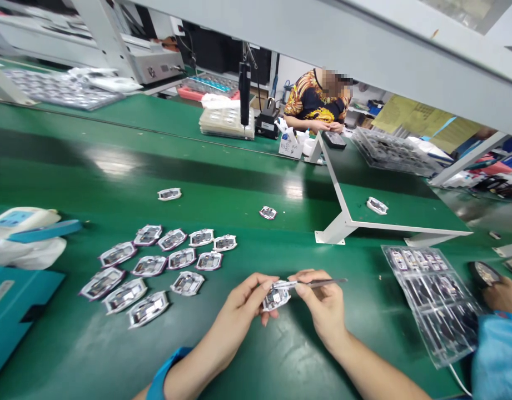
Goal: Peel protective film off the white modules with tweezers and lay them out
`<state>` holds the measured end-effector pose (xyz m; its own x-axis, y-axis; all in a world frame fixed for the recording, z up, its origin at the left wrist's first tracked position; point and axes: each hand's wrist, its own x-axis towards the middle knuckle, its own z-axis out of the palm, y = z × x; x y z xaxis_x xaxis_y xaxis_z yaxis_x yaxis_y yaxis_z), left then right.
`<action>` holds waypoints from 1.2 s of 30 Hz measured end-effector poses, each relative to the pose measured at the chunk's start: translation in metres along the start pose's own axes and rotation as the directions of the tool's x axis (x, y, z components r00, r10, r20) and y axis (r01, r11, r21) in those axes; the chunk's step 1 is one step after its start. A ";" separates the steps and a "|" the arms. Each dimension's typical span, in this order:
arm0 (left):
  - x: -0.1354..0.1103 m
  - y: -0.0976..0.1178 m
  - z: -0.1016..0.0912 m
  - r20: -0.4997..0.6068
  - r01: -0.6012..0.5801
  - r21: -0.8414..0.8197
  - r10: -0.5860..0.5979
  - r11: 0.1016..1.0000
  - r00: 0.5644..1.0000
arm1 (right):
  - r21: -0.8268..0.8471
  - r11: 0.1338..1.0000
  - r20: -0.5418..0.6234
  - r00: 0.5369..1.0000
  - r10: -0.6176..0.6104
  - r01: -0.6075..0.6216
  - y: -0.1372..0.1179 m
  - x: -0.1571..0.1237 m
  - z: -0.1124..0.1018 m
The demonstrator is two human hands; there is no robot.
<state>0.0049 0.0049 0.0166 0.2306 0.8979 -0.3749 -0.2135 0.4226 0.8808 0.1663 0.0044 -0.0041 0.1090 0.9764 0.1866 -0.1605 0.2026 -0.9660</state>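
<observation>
My left hand (247, 303) is closed around the edge of a small white device housing (276, 300) with electronic parts showing inside. My right hand (324, 308) pinches a slim pair of tweezers (326, 282); their dark end sticks out to the right. The other end lies over the top of the housing, and I cannot make out whether it grips anything. To the left, several similar open housings (188, 283) lie in loose rows on the green bench (247, 366), some with purple rims.
Two more housings lie farther back, one a white housing (169, 194). A white-framed raised shelf (406, 208) stands at right, beside a clear compartment tray (431, 305). At far right is a co-worker's hand (503, 297). An electric screwdriver (244, 91) hangs behind; another person (316, 103) sits beyond.
</observation>
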 end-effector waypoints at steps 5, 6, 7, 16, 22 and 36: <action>-0.001 -0.002 -0.001 0.017 -0.005 0.031 0.004 1.000 1.000 | -0.006 1.000 0.014 1.000 -0.006 0.006 0.000 0.001 0.001; -0.001 -0.002 -0.001 0.021 -0.005 0.042 0.004 0.999 1.000 | 0.001 1.000 0.024 1.000 -0.007 0.007 -0.001 0.001 0.001; -0.001 -0.002 -0.001 0.021 -0.006 0.051 0.005 0.999 1.000 | 0.009 1.000 0.034 0.999 -0.007 0.007 -0.001 0.001 0.001; 0.002 -0.002 -0.002 0.028 0.000 0.043 -0.001 0.999 1.000 | 0.031 0.996 0.152 0.985 -0.083 0.079 -0.002 0.002 0.000; 0.002 0.001 -0.005 0.007 0.060 0.052 -0.061 0.997 0.998 | -0.152 0.902 0.274 0.894 -0.355 0.404 -0.006 0.000 -0.005; 0.001 0.000 -0.006 0.017 0.075 0.099 -0.077 0.992 0.997 | -0.116 0.950 0.214 0.942 -0.260 0.289 -0.004 0.004 -0.005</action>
<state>-0.0003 0.0064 0.0147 0.2623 0.8606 -0.4366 -0.1002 0.4743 0.8747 0.1725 0.0066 -0.0005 -0.0658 0.8828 0.4650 -0.0070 0.4656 -0.8850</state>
